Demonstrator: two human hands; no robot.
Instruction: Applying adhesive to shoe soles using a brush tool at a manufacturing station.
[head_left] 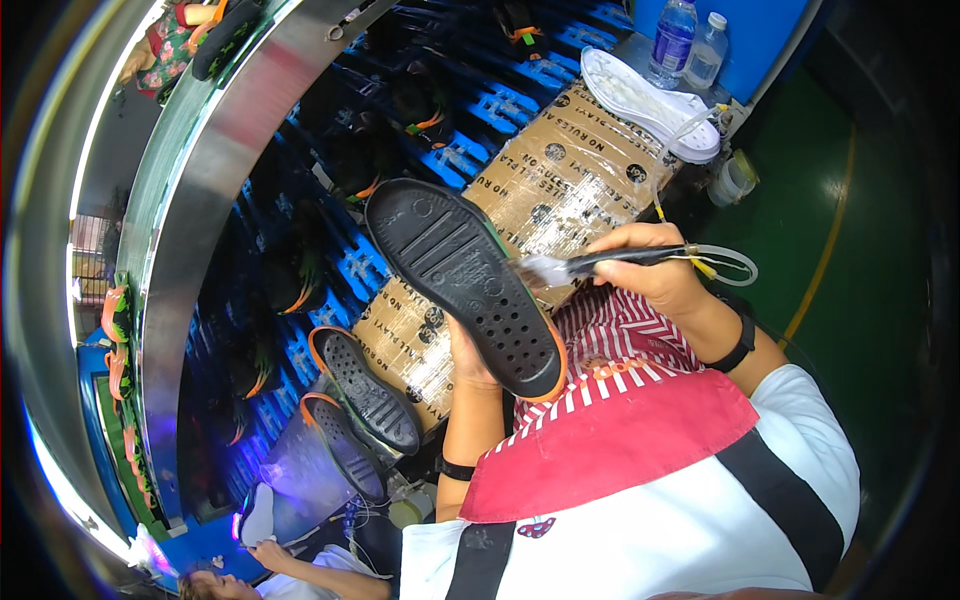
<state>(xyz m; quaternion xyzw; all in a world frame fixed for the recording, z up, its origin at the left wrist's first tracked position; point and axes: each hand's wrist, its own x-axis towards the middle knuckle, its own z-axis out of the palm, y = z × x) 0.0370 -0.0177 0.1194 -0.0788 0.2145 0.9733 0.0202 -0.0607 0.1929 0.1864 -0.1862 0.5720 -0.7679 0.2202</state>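
A black shoe sole [462, 262] with an orange rim and a patch of round holes is held up in front of me, its hollow inner side showing. My left hand [470, 360] grips it from beneath at the left edge; most of the fingers are hidden behind it. My right hand [655, 275] is closed round the dark handle of a brush [548, 270], which has a clear tube running from its back end. The pale bristles meet the right edge of the sole, near its middle.
Two more orange-rimmed soles [368, 388] lie left of the tape-covered cardboard [575, 165]. At its far end are a white sole [650, 105] and plastic bottles [672, 42]. Beyond runs a blue slatted conveyor [365, 262] carrying dark shoes, beside a curved metal guard. A co-worker [300, 570] sits lower left.
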